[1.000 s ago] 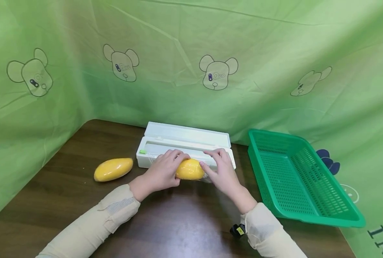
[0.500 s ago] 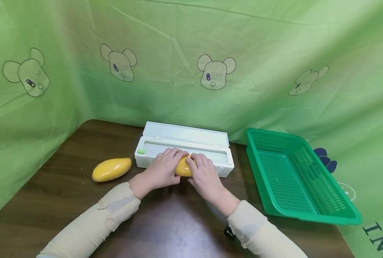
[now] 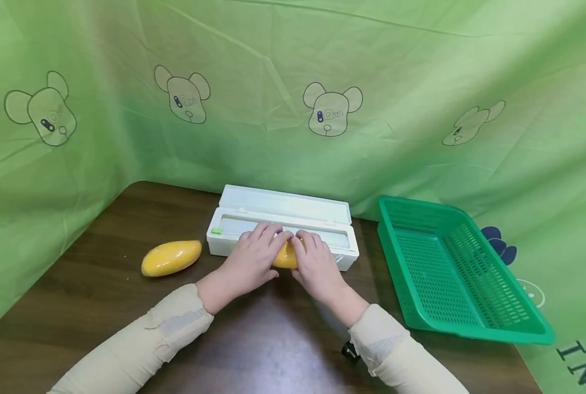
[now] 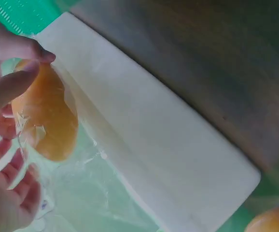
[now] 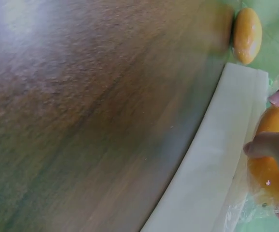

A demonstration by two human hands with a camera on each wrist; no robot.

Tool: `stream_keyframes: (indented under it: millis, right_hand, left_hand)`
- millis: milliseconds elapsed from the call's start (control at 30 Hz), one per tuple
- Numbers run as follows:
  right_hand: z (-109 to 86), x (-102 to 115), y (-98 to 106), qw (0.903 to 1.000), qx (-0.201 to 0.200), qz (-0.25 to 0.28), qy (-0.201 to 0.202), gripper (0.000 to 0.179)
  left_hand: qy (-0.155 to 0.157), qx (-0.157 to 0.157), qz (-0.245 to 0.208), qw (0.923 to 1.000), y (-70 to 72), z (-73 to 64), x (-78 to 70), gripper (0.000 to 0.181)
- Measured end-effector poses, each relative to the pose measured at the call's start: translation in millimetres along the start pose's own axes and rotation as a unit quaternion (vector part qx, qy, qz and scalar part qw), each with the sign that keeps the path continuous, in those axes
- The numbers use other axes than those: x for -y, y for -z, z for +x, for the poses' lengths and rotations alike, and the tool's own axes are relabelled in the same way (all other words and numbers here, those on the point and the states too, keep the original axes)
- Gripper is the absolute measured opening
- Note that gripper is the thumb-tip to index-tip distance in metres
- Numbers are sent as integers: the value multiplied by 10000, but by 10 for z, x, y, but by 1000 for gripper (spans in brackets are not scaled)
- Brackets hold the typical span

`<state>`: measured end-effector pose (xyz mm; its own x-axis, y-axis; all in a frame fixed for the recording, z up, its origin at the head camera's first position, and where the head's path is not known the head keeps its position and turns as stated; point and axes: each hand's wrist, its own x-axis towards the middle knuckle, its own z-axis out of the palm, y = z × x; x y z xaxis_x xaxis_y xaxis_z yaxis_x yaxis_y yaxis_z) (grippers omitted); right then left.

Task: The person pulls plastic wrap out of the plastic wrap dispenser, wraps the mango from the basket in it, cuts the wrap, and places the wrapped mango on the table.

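Mango (image 3: 286,255), right in the middle of it, sat between two hands over the near edge of the box (image 4: 154,121)! Left hand (image 3: 251,260) curled round one end, right hand (image 3: 317,265) gripped the other, thumbs on the near side: a two-ended hold, likely to keep the fruit steady and the film pressed close. And that film (image 4: 97,162), clear and wrinkled, clung to the skin and spread toward the box; whether the fruit's weight rested there, nobody could tell. Just beyond the grip, the lid (image 3: 285,203) stood back, which left the top within reach. Out left lay a second mango (image 3: 171,258), apart from the hands, probably parked out of their way. Well off right, the basket (image 3: 479,334) stood on the table (image 3: 268,339), presumably clear of the right elbow.
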<state>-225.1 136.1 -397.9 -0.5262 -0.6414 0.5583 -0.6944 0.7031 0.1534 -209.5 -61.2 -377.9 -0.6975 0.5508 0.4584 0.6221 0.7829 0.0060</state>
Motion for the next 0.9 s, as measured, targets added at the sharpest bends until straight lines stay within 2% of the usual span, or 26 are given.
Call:
stream_keyframes:
  millis: [100,167,333,533,767,900]
  right_hand:
    - [-8,-9,-13,9999,-28,153,27,78]
    - [-8,-23,-16,9995,-46,327,23,79]
    - [-27,-58,0,9971,-129,754,-24,75]
    - [-97,-56,-11,9954,-296,908,14,72]
    - [-162,-50,-62,9946,-582,841,147,68]
    - [-186,-53,-76,9941,-691,819,171,67]
  left_hand:
    - [9,-41,-159,9999,-48,-24,16,80]
    - [6,-105,-251,9996,-85,-33,42,69]
    - [-235,-468,-444,9976,-144,-24,117,47]
    - [-497,-574,-672,9948,-144,-70,178,43]
    - [-604,-834,-901,9906,-148,-112,182,43]
    - [-631,-870,-960,9896,-181,-124,183,45]
